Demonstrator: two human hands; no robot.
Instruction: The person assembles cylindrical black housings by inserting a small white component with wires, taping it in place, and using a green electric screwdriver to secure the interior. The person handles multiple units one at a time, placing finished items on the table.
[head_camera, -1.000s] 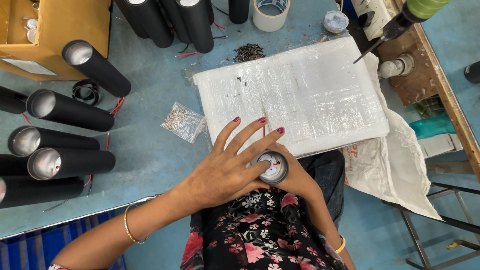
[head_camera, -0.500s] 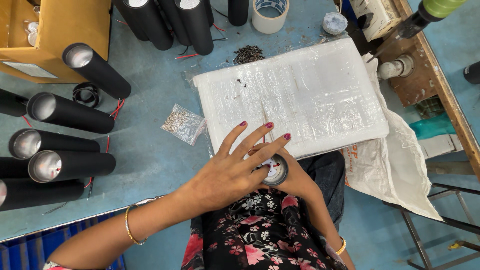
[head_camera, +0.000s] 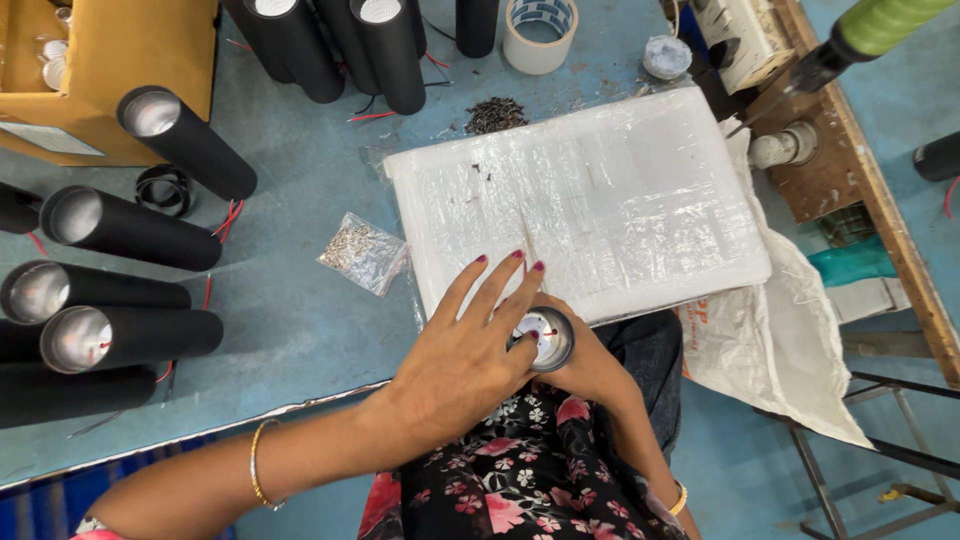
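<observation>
A short black tube (head_camera: 548, 340) is held at the near edge of the counter (head_camera: 300, 320), over the lap, just in front of the white plastic-wrapped slab (head_camera: 600, 200). Its open end is turned up toward the camera, so its long axis runs nearly along the line of sight, downward and slightly toward the body; a pale insert with small red wires is seen inside the mouth. The right hand (head_camera: 590, 365) is wrapped around the tube from below and closed on it. The left hand (head_camera: 465, 350) is laid across the rim, fingers spread and mostly straight, fingertips touching the slab's edge; nothing is gripped by it. The work inside the tube's mouth is judged to be under way and not finished, since the wires are not tucked away. To the left, several longer black tubes (head_camera: 130, 240) are laid on their sides on the counter, some with red wires trailing. A small clear bag of metal parts (head_camera: 362, 252) lies between them and the slab.
</observation>
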